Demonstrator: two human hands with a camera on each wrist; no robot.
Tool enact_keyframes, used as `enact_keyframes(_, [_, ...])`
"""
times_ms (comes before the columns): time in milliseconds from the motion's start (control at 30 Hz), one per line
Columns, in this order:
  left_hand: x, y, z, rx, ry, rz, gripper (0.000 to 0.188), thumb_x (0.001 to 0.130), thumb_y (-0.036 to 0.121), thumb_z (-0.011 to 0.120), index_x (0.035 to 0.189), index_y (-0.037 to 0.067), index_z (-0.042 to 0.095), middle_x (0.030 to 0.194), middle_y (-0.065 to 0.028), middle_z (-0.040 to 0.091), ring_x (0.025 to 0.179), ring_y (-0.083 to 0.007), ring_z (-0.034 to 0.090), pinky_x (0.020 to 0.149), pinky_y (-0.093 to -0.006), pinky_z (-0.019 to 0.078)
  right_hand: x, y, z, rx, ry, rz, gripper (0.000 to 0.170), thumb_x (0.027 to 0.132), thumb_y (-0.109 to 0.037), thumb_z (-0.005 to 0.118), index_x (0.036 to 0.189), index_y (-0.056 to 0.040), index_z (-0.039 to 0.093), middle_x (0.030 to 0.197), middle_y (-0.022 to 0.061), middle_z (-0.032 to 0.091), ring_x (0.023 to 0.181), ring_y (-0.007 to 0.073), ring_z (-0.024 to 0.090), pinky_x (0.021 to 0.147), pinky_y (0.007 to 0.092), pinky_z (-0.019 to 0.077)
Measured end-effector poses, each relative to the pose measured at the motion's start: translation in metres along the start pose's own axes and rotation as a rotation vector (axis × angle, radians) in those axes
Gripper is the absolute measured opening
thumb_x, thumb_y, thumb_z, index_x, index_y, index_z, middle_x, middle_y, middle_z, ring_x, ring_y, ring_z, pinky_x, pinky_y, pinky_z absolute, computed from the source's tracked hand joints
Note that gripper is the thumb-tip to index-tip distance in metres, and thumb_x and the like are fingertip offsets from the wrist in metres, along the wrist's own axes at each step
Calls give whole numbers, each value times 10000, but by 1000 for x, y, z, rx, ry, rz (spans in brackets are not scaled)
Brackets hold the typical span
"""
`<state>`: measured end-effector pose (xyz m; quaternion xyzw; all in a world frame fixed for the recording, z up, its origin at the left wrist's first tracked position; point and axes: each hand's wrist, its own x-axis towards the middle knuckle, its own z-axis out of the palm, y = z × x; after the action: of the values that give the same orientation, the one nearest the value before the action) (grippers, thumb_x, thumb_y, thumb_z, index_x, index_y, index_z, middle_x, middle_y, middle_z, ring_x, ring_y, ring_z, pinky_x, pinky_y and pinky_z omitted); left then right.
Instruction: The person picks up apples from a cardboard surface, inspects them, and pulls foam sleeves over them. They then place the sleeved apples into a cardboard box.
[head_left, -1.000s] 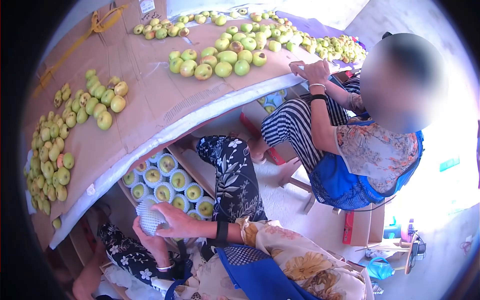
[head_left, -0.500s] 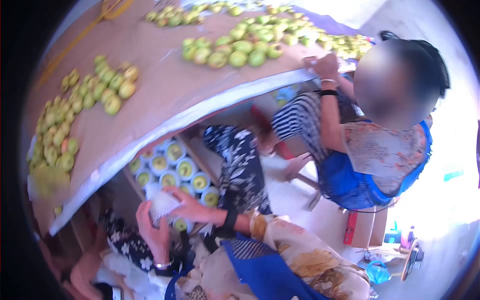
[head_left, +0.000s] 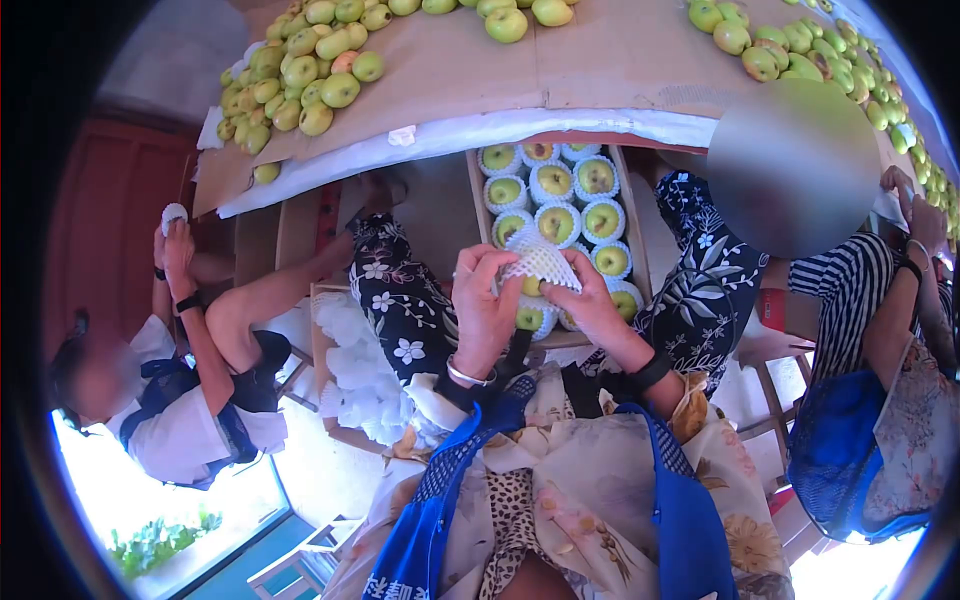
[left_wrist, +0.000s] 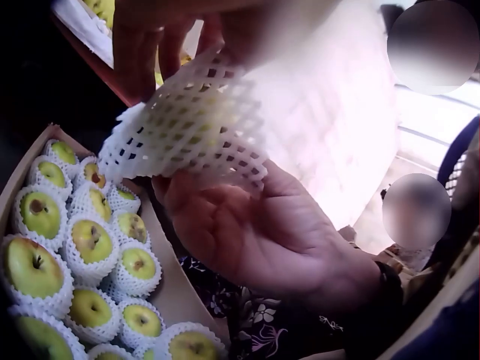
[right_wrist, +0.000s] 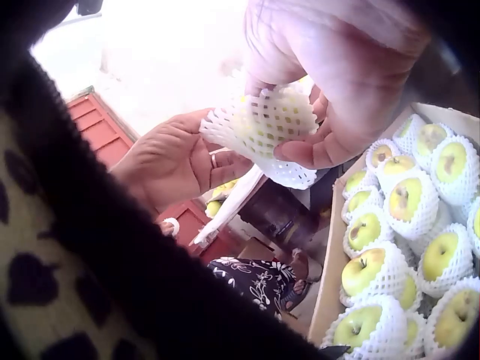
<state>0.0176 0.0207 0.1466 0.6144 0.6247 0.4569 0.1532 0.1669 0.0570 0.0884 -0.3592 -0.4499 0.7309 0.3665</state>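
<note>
A white foam net sleeve (head_left: 543, 258) is held up between both hands over a box of apples, with yellow-green apple showing through its mesh in the left wrist view. My left hand (head_left: 484, 303) pinches one side of the net with fingertips and thumb. On the opposite side my right hand (head_left: 603, 318) grips its edge, fingers curled. The cardboard box (right_wrist: 328, 259) below holds rows of green apples (head_left: 554, 225), each in its own white foam net.
Loose green apples (head_left: 300, 75) are heaped on the cardboard-covered table (head_left: 600, 70) ahead. A box of white foam nets (head_left: 365, 370) stands by the left leg. One person (head_left: 200, 400) sits at left, holding a white-netted item; another (head_left: 850, 430) sits at right.
The head view has swung left, bringing the left-hand person and the box of foam nets into sight. Both hands keep hold of the net above the box.
</note>
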Motion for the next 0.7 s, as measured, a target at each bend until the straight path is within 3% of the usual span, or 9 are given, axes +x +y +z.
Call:
enact_keyframes(100, [-1,9,0,27,-35,-143,199,707,-28,602,898,23,582,797,-96,569,696,-205,581,636,-293,468,-1,6,0,94,28,50,456,785,-56,640,1175,-11,407,1027,83,558,930,105,534,761,230,453])
enact_keyframes(167, [-2,12,2,-28,-102,-271,194,719,-17,618,906,19,583,756,-80,573,645,-154,567,574,-271,461,0,4,2,24,51,40,458,795,-58,629,1187,-5,399,1035,80,551,943,109,526,790,236,444])
enact_keyframes(267, [-12,18,13,-188,-103,-318,186,731,-3,635,908,10,580,719,-65,577,605,-111,544,524,-239,451,1,10,-1,82,16,-19,476,792,-81,641,1190,4,394,1052,76,546,962,114,521,825,250,433])
enact_keyframes(333, [-12,20,17,-253,-41,-301,183,742,12,648,910,3,576,722,-52,589,608,-76,523,516,-224,450,0,12,-5,102,31,-11,476,790,-65,625,1199,3,389,1063,76,542,978,117,517,839,255,428])
enact_keyframes(400, [-14,21,15,-334,-140,-417,169,760,5,642,916,6,578,761,-46,605,650,-71,554,546,-218,467,1,14,-7,120,54,-7,478,788,-48,608,1207,3,384,1074,76,538,993,119,514,853,260,424])
enact_keyframes(533, [-20,28,16,-450,-220,-345,166,781,-1,631,937,7,576,800,-40,614,715,-74,586,579,-213,485,-2,10,-12,210,36,-89,491,760,30,519,1228,3,374,1098,81,532,1027,134,508,881,261,413])
enact_keyframes(600, [-18,26,8,-646,-258,-430,188,793,-19,614,973,15,569,844,-41,616,775,-94,606,624,-212,496,-4,6,-12,197,33,-92,502,746,52,489,1232,5,372,1108,83,530,1036,138,506,892,261,407])
enact_keyframes(633, [-16,26,-3,-706,-231,-419,216,813,-24,586,1022,21,549,864,-36,612,757,-97,600,644,-218,495,-5,4,-15,226,27,-51,508,738,48,493,1231,9,372,1114,83,529,1040,142,506,898,261,405])
enact_keyframes(700, [-4,17,-8,-665,29,-374,209,844,-7,548,1051,9,526,931,-58,600,848,-121,584,744,-232,471,-5,2,-17,255,22,-10,515,730,43,496,1229,14,373,1121,83,529,1043,146,505,903,262,403])
